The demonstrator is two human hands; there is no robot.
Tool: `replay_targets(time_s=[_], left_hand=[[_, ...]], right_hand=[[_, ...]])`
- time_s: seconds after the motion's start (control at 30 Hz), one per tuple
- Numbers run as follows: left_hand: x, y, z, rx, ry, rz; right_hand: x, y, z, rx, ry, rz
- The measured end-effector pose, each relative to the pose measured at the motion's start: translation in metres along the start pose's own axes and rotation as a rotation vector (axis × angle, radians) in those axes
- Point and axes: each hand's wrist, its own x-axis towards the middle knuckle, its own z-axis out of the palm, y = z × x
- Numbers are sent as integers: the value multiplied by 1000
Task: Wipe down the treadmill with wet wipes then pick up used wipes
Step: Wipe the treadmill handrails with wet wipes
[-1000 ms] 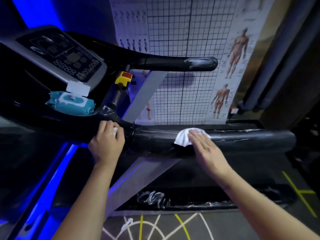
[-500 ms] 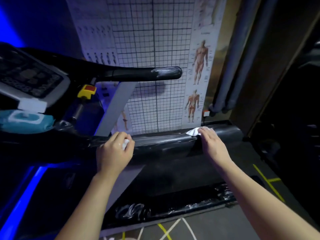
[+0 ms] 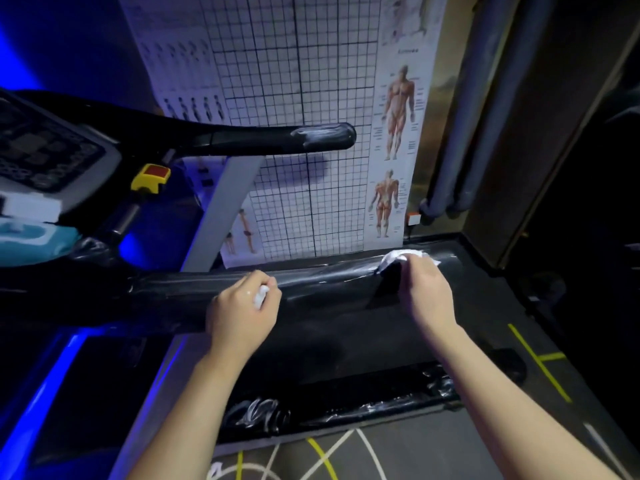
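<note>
The treadmill's black right handrail [image 3: 329,277] runs across the middle, shiny with wet streaks. My right hand [image 3: 426,289] presses a white wet wipe [image 3: 398,256] onto the rail near its far right end. My left hand [image 3: 242,313] rests on the rail's middle, fingers curled around a crumpled white wipe [image 3: 261,296] that shows between them. A teal pack of wet wipes [image 3: 34,240] with a white flip lid lies on the console tray at the left edge.
The grey console panel [image 3: 45,150] and a yellow safety key [image 3: 152,176] sit at left. A second black handlebar [image 3: 277,138] juts out above. A grid and anatomy poster [image 3: 311,116] covers the wall behind. Grey pipes [image 3: 460,150] stand at right; yellow floor lines [image 3: 536,362] lie below.
My right hand slid the wipe rightward along the rail toward its end. My left hand moved right along the rail too, and the view turned right, pushing the console to the left edge.
</note>
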Motion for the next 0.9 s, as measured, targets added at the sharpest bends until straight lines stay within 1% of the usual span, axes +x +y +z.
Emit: replay_targets(time_s=[0.07,0.13,0.2,0.27,0.33,0.4,0.47,0.53,0.63,0.7,0.77,0.83,0.9], left_hand=[[-7,-5,-4,-11,-9,-44],[-14,-11,-11,-40,-15,-150],[-25,-19,-22,-104,-31,-299],[-39,-31,-35,-200,-85,-440],[-52,-41,-51,-282,-133,-573],[-64,-46,-70,-306,-178,-690],[-75,-49,-86,-322,-211,-761],[-85,-56,-101,-310,-219,-802],[-97,-74,-117,-291,-235,-847],[-105,-91,-127,-304,-247,-844],[-111,-110,-137,-338,-271,-820],[-115,-127,-145,-394,-275,-796],[-118,-147,-154,-423,-277,-764]], right_hand=[[-20,-25,2,71,-61,-73],[-41,-51,10,160,-196,-140],[-58,-74,23,295,-383,-76],[-74,-92,41,413,-540,16],[-86,-105,60,450,-677,45],[-99,-117,76,465,-807,56],[-112,-127,90,494,-879,53],[-123,-137,101,464,-935,31],[-139,-149,116,351,-1061,-33],[-151,-158,125,324,-1158,-71],[-163,-170,133,315,-1212,-100],[-171,-186,142,304,-1200,-71],[-176,-203,153,260,-1095,-91]])
